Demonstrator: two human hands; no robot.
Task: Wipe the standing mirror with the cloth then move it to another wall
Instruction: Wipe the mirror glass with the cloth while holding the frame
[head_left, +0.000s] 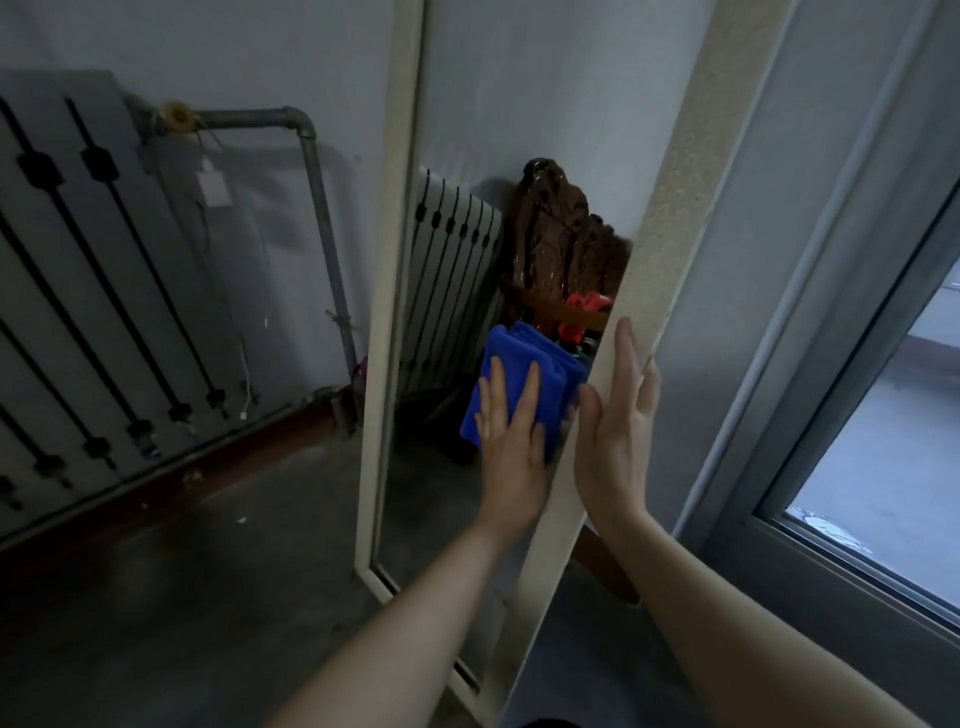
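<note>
Wiping going on; left hand (511, 441) flat, fingers spread, pressing blue cloth (511, 384) on mirror (467, 130) glass; right hand (621, 415) open, empty, steadying frame by window; mirror stands on floor.

both arms reach forward, left hand (506, 441) flat with fingers spread, right hand (618, 431) open, edge-on.

head view, downward, close to mirror (467, 130)
</note>
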